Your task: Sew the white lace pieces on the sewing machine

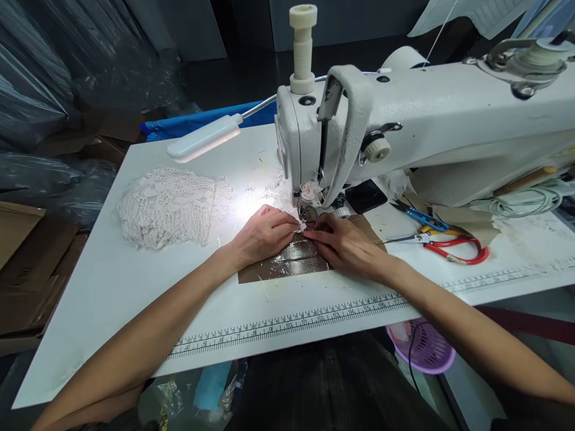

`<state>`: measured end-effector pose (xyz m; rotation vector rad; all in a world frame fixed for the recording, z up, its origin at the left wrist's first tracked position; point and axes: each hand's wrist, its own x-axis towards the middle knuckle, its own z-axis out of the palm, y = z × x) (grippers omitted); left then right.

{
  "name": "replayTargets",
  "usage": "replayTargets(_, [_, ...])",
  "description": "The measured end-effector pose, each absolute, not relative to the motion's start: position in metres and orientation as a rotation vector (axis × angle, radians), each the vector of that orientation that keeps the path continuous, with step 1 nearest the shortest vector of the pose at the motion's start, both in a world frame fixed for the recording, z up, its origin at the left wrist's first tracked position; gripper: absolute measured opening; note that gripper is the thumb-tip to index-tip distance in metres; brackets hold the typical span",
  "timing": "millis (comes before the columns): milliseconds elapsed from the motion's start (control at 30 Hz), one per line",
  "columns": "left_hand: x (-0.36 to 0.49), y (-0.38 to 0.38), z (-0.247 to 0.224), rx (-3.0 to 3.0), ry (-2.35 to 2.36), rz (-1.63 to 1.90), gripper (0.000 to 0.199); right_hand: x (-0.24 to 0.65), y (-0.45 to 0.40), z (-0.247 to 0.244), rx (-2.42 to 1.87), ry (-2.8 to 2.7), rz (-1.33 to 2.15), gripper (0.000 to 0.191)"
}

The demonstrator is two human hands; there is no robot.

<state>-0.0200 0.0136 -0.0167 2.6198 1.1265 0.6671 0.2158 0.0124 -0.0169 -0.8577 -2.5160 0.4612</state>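
Beside the needle area of a white sewing machine (431,114), a small piece of white lace (300,226) lies between my fingertips. My left hand (266,233) holds the lace from the left, its fingers pressed together. From the right, my right hand (344,242) pinches the same piece with thumb and forefinger. Both hands rest over a brown, shiny sheet (291,263) on the white table. Just above them, a pale fabric flower (309,190) sits by the presser foot. A pile of white lace trim (173,206) lies to the left.
Red-handled scissors (462,248), blue snips (422,216) and a black phone (366,196) lie right of my hands. A lit lamp (206,137) hangs over the table (103,281). A ruler strip (287,326) runs along the front edge; a purple basket (424,350) stands below.
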Motion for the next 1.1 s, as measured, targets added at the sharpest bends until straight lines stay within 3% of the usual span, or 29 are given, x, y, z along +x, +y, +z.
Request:
replayTargets(200, [-0.02,0.015,-0.016,2.699,1.151,0.632,0.018,0.219,0.039,-0.005,-1.024,-2.48,0.653,0.03])
replayTargets(567, [-0.021,0.014,-0.016,2.987,1.048,0.758,0.015,0.218,0.024,-0.023,-0.984,-2.576,0.255,0.038])
replayTargets(1100, [-0.017,0.006,-0.009,3.081,1.008,0.637,0.017,0.213,0.017,-0.026,-0.907,-2.581,0.214,0.036])
